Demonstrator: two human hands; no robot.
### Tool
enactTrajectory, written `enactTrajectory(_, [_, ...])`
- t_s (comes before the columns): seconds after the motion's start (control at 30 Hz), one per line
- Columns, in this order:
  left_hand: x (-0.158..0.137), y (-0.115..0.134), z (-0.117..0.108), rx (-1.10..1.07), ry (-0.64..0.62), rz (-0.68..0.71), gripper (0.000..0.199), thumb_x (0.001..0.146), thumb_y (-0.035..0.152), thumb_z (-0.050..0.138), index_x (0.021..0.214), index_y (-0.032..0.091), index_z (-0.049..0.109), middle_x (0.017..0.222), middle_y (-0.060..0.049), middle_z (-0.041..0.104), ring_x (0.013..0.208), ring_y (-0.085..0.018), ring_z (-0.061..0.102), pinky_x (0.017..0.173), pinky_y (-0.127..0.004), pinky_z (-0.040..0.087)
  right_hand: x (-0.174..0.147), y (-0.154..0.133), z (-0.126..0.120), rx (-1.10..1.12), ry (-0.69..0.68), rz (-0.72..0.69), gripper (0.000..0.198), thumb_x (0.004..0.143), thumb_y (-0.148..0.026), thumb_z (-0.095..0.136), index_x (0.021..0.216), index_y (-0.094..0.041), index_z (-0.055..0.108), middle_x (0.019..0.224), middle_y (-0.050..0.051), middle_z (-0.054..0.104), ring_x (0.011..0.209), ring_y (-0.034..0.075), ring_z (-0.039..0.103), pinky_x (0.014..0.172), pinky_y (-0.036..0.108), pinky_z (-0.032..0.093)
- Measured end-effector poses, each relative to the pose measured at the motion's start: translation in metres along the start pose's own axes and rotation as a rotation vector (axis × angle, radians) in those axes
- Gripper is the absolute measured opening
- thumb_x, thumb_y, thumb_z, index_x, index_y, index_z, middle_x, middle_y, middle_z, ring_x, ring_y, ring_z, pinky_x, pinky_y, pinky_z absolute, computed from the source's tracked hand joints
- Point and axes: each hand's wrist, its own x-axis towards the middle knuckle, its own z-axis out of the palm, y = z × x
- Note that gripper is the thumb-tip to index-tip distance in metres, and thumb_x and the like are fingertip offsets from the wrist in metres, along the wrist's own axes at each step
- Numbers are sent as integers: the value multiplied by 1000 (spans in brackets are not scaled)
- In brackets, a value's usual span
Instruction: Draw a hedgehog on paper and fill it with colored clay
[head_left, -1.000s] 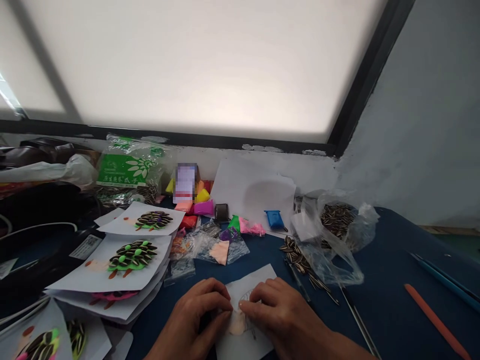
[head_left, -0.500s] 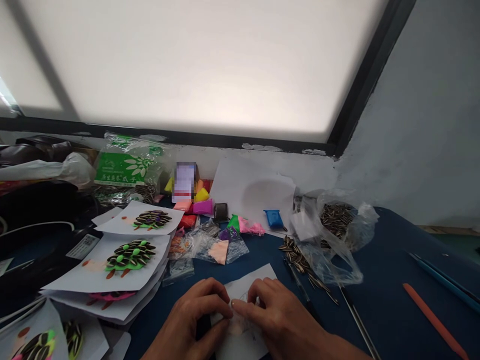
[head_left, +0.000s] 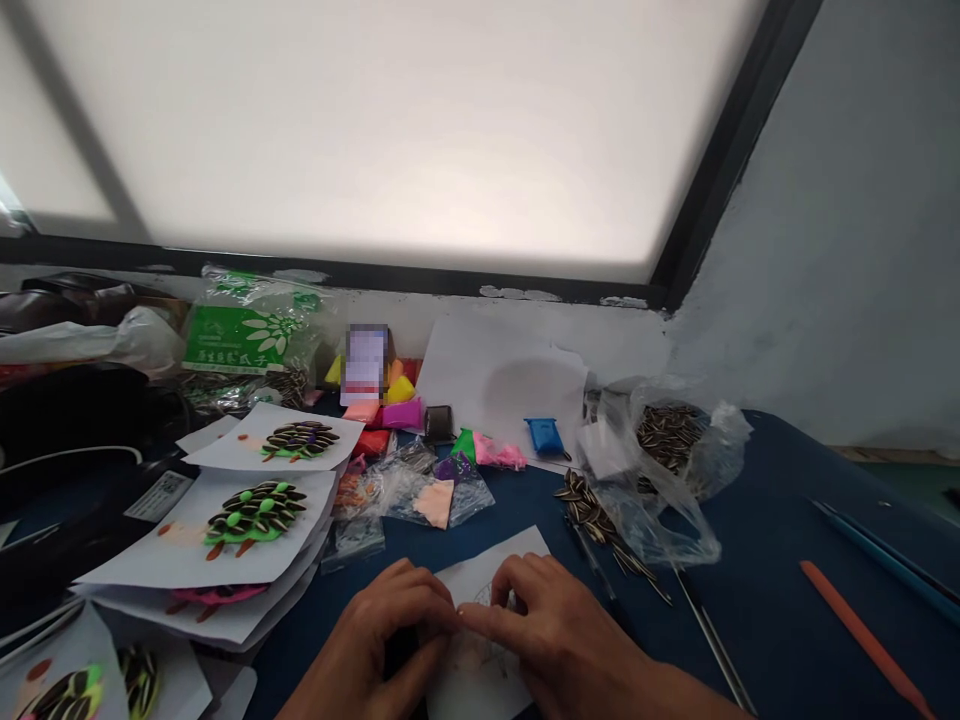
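A white sheet of paper [head_left: 526, 548] with a faint line drawing lies under both hands, with a pale peach patch showing low on it. My left hand [head_left: 390, 630] rests over the sheet's left side, fingers curled and fingertips drawn in. From the right comes my right hand [head_left: 555, 620], its fingers bent and one fingertip meeting the left fingertips above the paper. Whatever sits between the fingertips is too small to make out. Left of the hands are stacked paper sheets [head_left: 142, 550] bearing hedgehog pictures [head_left: 255, 515] made of striped sunflower seeds and coloured clay.
Behind the hands lie clay packets, among them a peach one [head_left: 433, 503] and a blue one [head_left: 545, 437]. Loose sunflower seeds [head_left: 592, 510], a pen [head_left: 592, 555] and a plastic bag of seeds [head_left: 667, 440] are at right, beyond them an orange tool [head_left: 855, 630]. A phone [head_left: 365, 362] leans behind.
The view has shifted slightly. My fingertips have moved a little over the paper, the left hand's fingers drawing closer to the right fingertip. Nothing else has visibly moved.
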Motion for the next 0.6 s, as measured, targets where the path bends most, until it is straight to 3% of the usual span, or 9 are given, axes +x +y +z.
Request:
enactTrajectory(0.23, [-2,0,0,-64,50,-53,19,93,16,53,90,24,70,84,-1,68,76,-17,65,66,-24,49,0,1,2,10,17,5,52,78,-8,57,127,-23,60,95,9,55,77,20,48,66,31,35])
enactTrajectory(0.4, [-2,1,0,-66,12,-19,21,91,13,51,87,24,69,84,0,67,80,-16,65,71,-24,48,-2,1,0,50,38,-16,47,73,-1,54,112,-24,66,94,6,55,78,19,49,68,30,35])
enactTrajectory(0.6, [0,-1,0,-139,34,-31,19,94,19,52,88,23,69,87,-2,65,79,-16,64,69,-23,47,-1,0,1,-22,93,-66,28,80,-10,58,105,-22,64,90,5,55,74,17,47,65,29,33])
